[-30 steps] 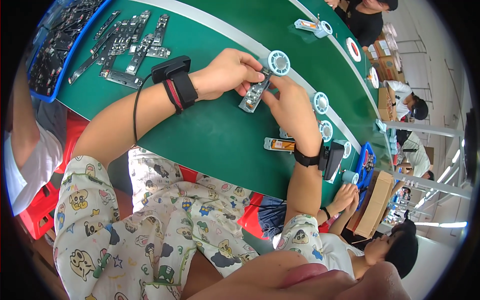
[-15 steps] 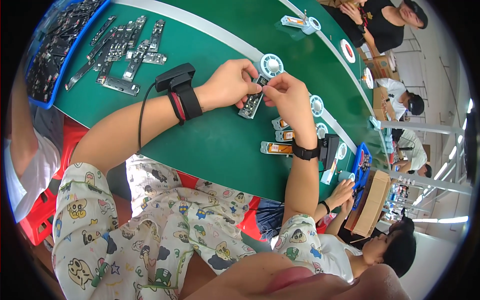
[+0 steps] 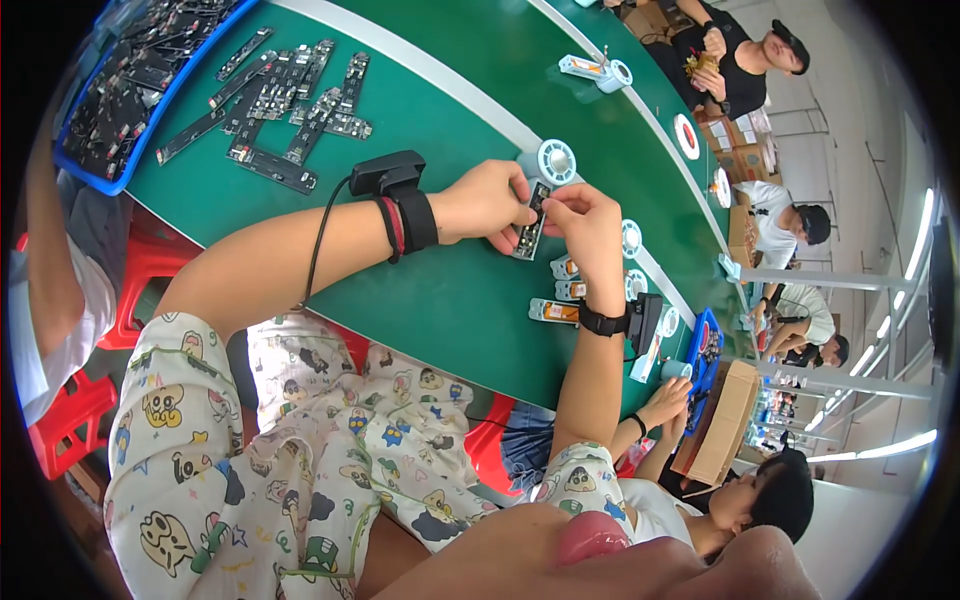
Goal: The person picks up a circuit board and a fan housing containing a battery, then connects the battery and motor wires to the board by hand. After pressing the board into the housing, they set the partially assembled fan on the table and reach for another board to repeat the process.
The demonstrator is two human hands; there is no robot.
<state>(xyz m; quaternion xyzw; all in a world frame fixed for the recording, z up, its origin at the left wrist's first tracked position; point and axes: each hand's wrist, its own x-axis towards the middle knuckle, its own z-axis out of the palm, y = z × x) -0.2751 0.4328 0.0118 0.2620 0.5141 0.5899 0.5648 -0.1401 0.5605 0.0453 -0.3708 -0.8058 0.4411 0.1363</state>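
A light blue fan housing (image 3: 556,161) with a round, slotted head lies tilted over the table. Along its handle sits a narrow black circuit board (image 3: 533,222). My left hand (image 3: 488,207) is closed around the handle from the left, its thumb on the board's edge. From the right, my right hand (image 3: 590,225) brings thumb and forefinger together at the upper part of the board; anything between these fingertips is too small to make out. Beside my right wrist lie several similar housings (image 3: 553,311) with orange parts in their handles, partly hidden by my hand and forearm.
Loose circuit boards (image 3: 290,110) are spread at the left of the green table (image 3: 430,320), next to a blue bin (image 3: 125,180) full of them. Another fan housing (image 3: 600,70) lies beyond the pale strip. At right are a co-worker's hands (image 3: 665,402), a blue tray (image 3: 708,335) and a cardboard box (image 3: 727,420).
The whole view has shifted a little, so the table's things sit slightly differently in it. My hands remain on the fan housing, with the right fingertips still pinched at the board.
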